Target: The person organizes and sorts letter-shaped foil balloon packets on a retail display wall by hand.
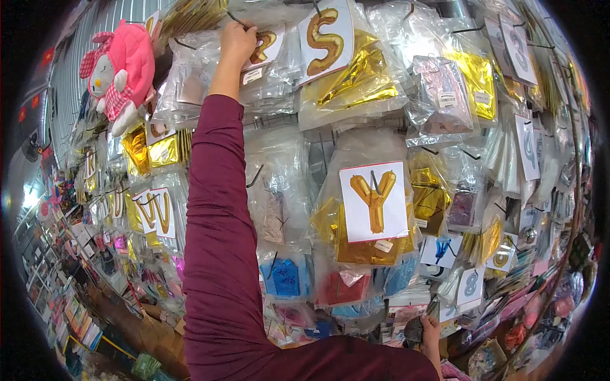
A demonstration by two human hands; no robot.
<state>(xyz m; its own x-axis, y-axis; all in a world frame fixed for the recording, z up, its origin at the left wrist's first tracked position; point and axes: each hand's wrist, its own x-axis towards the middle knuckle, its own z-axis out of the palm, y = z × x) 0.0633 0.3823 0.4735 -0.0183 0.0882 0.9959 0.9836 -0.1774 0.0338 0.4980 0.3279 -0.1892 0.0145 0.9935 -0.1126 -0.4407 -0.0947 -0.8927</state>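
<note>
My left hand [238, 44] is raised high, its fingers closed at the tip of a metal hook [236, 20]. Just below it hangs a clear plastic bag [270, 73] with a letter R card [264, 49]; the fingers appear to pinch its top edge, though the hand partly covers the spot. Low on the right, my right hand [431, 340] is curled against a dark grey rounded object [413, 331] whose kind I cannot make out. Right of my left hand hangs a bag with a letter S card [326, 39] and gold foil [359, 70].
Hooks across the wall carry many bags of foil balloons, one with a letter Y card [376, 202]. A pink plush toy [124, 73] hangs at upper left. Blue [284, 277] and red [343, 287] foil packs hang lower. Stacked goods [79, 320] lie at lower left.
</note>
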